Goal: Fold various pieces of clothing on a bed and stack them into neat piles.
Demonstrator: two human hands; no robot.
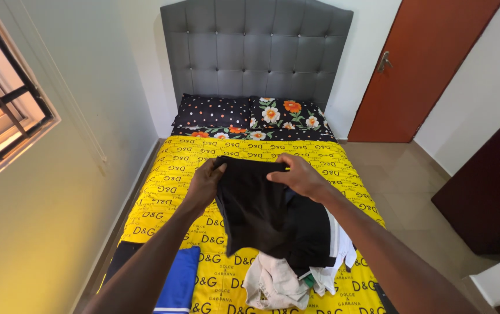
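Nearest, at six o'clock, a pile of light clothes [276,282] lies on the yellow bedspread [162,200]. Above it, the left hand [205,183] and right hand [301,176] each pinch the top edge of a black garment [261,209]. Floral pillows [250,116] and grey headboard [255,49] at twelve.

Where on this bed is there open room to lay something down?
Free: the yellow bedspread between the pillows and the black garment held by left hand and right hand. Crowded: the clothes pile and blue cloth at the near end.
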